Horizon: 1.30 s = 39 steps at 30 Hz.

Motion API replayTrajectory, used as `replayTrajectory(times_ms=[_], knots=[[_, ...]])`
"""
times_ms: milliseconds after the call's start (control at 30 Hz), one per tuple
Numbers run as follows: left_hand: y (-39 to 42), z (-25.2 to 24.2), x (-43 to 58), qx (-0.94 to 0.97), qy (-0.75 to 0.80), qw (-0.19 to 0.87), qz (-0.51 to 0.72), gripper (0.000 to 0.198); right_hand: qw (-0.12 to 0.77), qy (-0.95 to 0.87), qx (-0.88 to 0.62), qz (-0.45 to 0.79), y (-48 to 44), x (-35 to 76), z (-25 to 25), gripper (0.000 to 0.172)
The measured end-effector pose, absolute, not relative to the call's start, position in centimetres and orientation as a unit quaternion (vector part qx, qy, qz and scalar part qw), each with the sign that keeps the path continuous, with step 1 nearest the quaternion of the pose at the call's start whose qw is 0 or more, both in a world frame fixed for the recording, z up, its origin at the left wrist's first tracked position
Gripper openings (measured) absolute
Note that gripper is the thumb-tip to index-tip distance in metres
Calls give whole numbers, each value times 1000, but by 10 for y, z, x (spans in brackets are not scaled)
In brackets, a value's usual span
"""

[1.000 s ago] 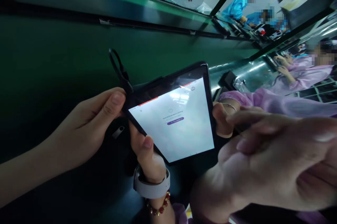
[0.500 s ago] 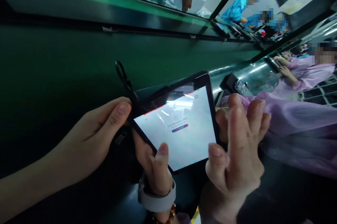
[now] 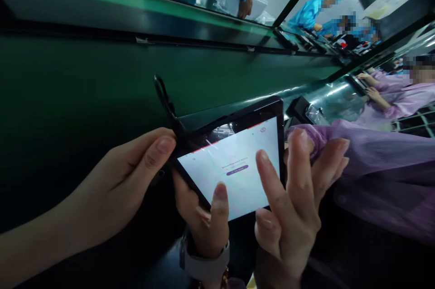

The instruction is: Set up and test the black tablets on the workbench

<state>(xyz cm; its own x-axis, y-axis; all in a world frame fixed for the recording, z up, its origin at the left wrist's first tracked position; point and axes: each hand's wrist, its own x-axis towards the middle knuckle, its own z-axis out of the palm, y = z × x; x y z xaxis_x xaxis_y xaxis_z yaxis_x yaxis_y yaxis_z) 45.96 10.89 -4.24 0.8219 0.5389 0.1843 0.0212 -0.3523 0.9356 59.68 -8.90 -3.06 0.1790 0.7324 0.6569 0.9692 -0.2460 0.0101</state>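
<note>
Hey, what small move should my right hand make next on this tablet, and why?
Probably bring the right hand's forefinger onto the purple button. That finger is stretched over the tablet's lit screen, just beside the button, with the left hand at one corner and a co-worker's watch-wearing hand holding the tablet. Whether it already touches the screen isn't clear.

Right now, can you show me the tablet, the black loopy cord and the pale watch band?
Tablet (image 3: 238,156): head view, on its lit screen.
Black loopy cord (image 3: 173,114): head view, low on it, under the loop.
Pale watch band (image 3: 206,267): head view, on the strap's middle.
</note>
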Motion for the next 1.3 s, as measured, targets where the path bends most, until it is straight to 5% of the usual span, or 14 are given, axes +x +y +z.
replayTrajectory(times_ms=[267, 600, 967, 1100, 1300], knots=[[104, -29, 460, 785, 173, 539, 253, 38, 117, -625, -735, -235, -73, 594, -26, 64], [107, -24, 465, 791, 174, 532, 249, 38, 118, -789, -597, -87, -71, 588, -21, 52], [104, -16, 461, 798, 159, 517, 266, 36, 117, -599, -730, -306, -44, 607, -22, 61], [103, -19, 460, 805, 169, 491, 285, 38, 144, -577, -743, -307, -21, 594, -16, 65], [108, -23, 463, 787, 171, 531, 262, 31, 55, -693, -671, -259, -25, 579, -25, 57]])
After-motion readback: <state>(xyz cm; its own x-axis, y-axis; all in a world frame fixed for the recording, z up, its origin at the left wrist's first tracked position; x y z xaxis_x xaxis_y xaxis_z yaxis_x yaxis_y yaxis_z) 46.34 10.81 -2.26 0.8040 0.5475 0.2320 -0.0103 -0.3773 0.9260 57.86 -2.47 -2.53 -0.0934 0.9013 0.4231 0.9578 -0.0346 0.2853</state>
